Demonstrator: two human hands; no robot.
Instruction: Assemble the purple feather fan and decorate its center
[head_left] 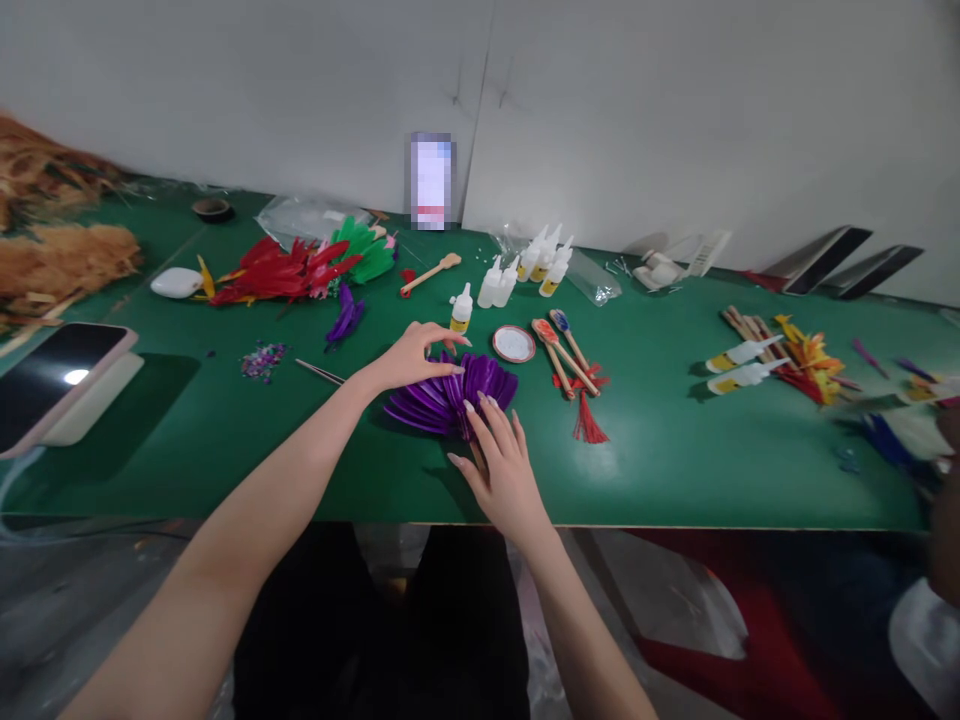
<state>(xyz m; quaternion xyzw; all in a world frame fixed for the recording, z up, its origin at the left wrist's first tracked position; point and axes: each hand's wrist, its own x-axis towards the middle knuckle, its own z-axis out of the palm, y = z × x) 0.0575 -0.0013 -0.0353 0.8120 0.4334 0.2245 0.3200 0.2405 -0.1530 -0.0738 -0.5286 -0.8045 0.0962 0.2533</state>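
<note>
Left end of the tabletop (187,440): phone (60,375) resting on a white block (97,400), probably to get it off the surface; tan fibre (67,265) behind.
Sequins (264,360): loose pile, kept apart from the feathers, probably so single pieces can be picked.
Red feathers (277,272): bunched at the back with green feathers (365,252), likely parked there to free the front.
Tweezers (319,371): flat between pile and left forearm, in easy reach.
Left hand (420,355): curved over the fan's upper left, thumb and index well apart. Thumb looks to be on the purple; can't tell if it bears any load. Reads as spreading or steadying.
Purple fan (491,380): on the tabletop in front of the person, under both hands, stick handle toward the body.
Glue bottle (460,315): upright just past the left hand, nozzle up, likely against leaks.
Right hand (504,460): fingers spread on the fan's lower right, thumb out across the stick; no closed grip visible. Probably bracing the base.
Dish (514,343): beyond the fan, near both hands.
Wooden sticks (559,360): painted ends away, red tassel (590,420) hanging clear of the fan.
Two bottles (742,367): on their sides, far right, well apart.
</note>
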